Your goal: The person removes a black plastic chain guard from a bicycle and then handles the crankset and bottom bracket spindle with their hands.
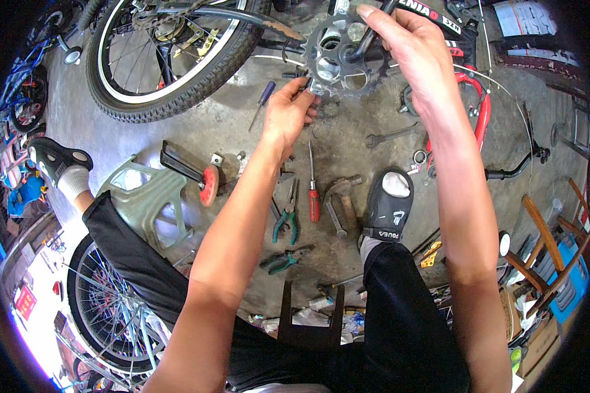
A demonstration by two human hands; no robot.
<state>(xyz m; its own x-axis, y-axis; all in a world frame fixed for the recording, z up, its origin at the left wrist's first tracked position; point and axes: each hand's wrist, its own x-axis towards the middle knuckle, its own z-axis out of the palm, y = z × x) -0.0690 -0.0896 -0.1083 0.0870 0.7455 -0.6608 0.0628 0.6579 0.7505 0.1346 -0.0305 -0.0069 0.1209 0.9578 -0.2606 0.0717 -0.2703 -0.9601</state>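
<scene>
One dark grey, toothed metal chainring (339, 64) is up at the far side of the work area, with one black metal crank arm (368, 42) standing out from its centre. Around it are two screwdrivers, two teal-handled pliers, two grey metal open-ended spanners and one hammer.

The bare right hand (413, 42) has its fingers closed around the crank arm, right of the chainring's centre. The bare left hand (287, 118) has its fingers bent at the chainring's lower-left edge; whether they pinch anything is not clear.

Left of the chainring stands a white-rimmed bicycle wheel with a knobbly black tyre (147, 111); between it and the left hand lies the purple-handled screwdriver (262, 103). Below the chainring lie the red-handled screwdriver (313, 196), the wooden-handled hammer (347, 193), one spanner (335, 218) beside it, and the upper pliers (287, 216) and lower pliers (285, 260). The other spanner (390, 135) lies below and right of the chainring. Farther right, the right forearm hides part of a curved red tube (484, 111). The crank arm itself crosses in front of the chainring.
</scene>
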